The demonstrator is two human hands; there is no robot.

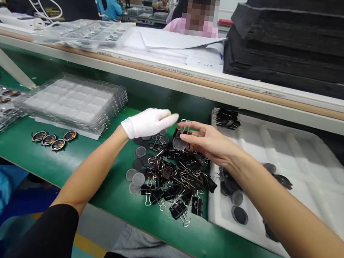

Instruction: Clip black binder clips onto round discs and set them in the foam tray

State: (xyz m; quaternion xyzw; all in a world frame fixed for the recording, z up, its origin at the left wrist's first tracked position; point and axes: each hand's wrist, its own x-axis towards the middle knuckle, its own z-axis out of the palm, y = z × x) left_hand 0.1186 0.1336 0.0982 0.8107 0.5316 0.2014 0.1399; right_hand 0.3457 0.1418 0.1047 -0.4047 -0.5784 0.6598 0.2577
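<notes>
My right hand, bare, pinches a black binder clip by its body above a crowded heap. Its wire handles point up, and a round grey disc shows just below it; whether the clip grips the disc I cannot tell. Just left of it, my left hand wears a white glove, fingers stretched toward the clip, apart from it and holding nothing visible. Beneath both hands lies the pile of black binder clips on the green table. Several loose round discs line its left side.
At right stands a white foam tray with dark discs and clips. Stacked clear plastic trays sit at left, near several round amber-and-black pieces. A shelf edge crosses above the table. Other people work beyond it.
</notes>
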